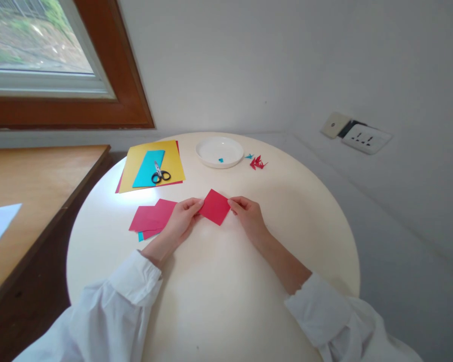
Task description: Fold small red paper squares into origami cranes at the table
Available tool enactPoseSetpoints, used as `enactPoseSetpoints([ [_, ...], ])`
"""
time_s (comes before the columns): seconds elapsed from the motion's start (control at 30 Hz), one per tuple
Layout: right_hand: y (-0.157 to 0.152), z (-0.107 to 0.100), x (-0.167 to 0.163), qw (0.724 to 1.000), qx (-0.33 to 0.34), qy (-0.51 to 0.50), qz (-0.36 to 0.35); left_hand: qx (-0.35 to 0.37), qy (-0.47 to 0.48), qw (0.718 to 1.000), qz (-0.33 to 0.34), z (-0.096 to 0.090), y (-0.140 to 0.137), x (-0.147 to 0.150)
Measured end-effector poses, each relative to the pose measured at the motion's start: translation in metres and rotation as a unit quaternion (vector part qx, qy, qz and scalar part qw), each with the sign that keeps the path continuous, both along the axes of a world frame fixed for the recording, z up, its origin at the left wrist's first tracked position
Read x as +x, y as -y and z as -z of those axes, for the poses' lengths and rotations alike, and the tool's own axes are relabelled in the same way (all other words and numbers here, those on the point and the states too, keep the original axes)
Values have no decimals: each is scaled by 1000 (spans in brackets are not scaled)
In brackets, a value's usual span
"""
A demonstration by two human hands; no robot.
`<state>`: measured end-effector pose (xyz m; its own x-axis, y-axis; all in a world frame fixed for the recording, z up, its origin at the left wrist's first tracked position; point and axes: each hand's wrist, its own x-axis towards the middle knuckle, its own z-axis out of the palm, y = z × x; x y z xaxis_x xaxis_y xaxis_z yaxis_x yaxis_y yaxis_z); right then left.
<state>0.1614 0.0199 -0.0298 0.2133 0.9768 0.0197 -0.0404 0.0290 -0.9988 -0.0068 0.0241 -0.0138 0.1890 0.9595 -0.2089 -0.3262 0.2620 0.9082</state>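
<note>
Red square [216, 207] between the two hands, over the middle of the table [226, 296], turned so that one corner points toward the plate and the opposite one toward the person. The left hand [185, 215] is closed to a pinch, thumb uppermost, on the square's left corner; the right hand [248, 212] pinches the right corner likewise, its thumb and forefinger nearly together. Whether the square touches the table cannot be told.

Beyond the hands stands the plate [210, 149], white, round and shallow; a small blue piece [221, 160] lies in it, toward the near side. Just right of the plate, on the table, are a blue figure [249, 156] and, beside it, a cluster of red figures [257, 162].

Near the left wrist, red papers [148, 217] overlap, with a blue corner [140, 236] showing beneath. Farther back, scissors [160, 175] rest partly on a blue sheet [145, 173], itself upon a yellow sheet [135, 160] with red edges showing below.
</note>
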Motion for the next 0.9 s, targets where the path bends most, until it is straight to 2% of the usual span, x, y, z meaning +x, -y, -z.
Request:
enactPoseSetpoints([
  [0.23,3,-6,0,999,3,-44,-17,13,-26,999,-17,-2,1,1],
  [0.3,5,-8,0,998,7,-55,-30,38,-66,997,-33,-3,2,0],
  [0.47,6,-10,1,996,21,-69,-45,145,-213,964,-63,-6,3,-5],
  [0.6,5,-9,3,996,23,-76,-47,191,-264,943,-63,-9,5,-7],
  [0.77,4,-8,7,995,34,-71,-55,169,-279,942,-73,-10,7,-6],
  [0.9,3,-5,9,994,51,-75,-59,155,-213,963,-57,-8,6,-6],
])
